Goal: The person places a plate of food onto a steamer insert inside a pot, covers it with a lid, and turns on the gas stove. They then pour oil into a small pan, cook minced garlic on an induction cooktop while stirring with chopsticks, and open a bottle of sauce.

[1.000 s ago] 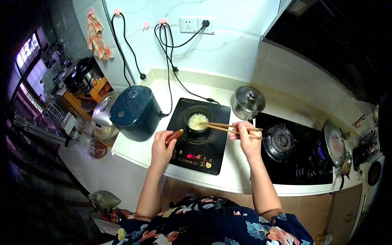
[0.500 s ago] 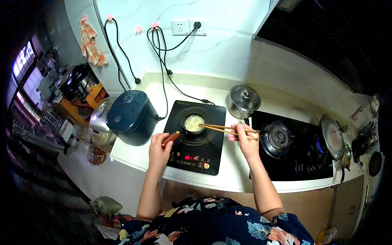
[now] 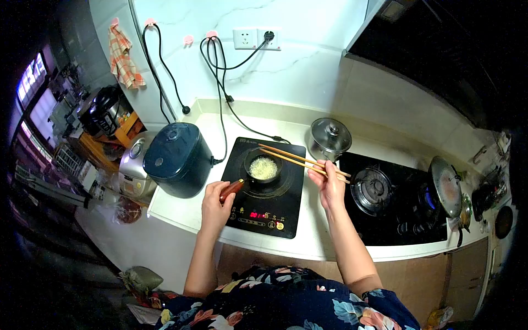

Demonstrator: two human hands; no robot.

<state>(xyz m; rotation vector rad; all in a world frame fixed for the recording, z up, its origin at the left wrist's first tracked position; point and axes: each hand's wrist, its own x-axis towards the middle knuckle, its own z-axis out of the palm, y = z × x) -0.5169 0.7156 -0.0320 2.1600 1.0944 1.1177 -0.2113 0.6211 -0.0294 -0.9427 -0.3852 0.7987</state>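
Note:
My left hand (image 3: 216, 204) is closed around the brown wooden handle (image 3: 231, 190) of a small dark saucepan (image 3: 248, 168). The pan sits on a black induction cooktop (image 3: 291, 203) with a lit red display. Pale, bubbling bits of food (image 3: 263, 168) lie in the pan; their kind I cannot make out. My right hand (image 3: 330, 184) grips a pair of long wooden chopsticks (image 3: 300, 160). Their tips are slightly apart, over the pan's far rim and above the food.
A dark blue rice cooker (image 3: 177, 159) stands left of the cooktop. Behind and right is a lidded pot (image 3: 330, 138). At the right, a gas stove (image 3: 401, 203) shows a blue flame beside a tilted lid (image 3: 446, 186). Power cords (image 3: 223, 93) hang along the wall.
The chopsticks have lifted out of the food toward the pan's far rim, and their tips have parted. My left hand keeps its hold on the handle.

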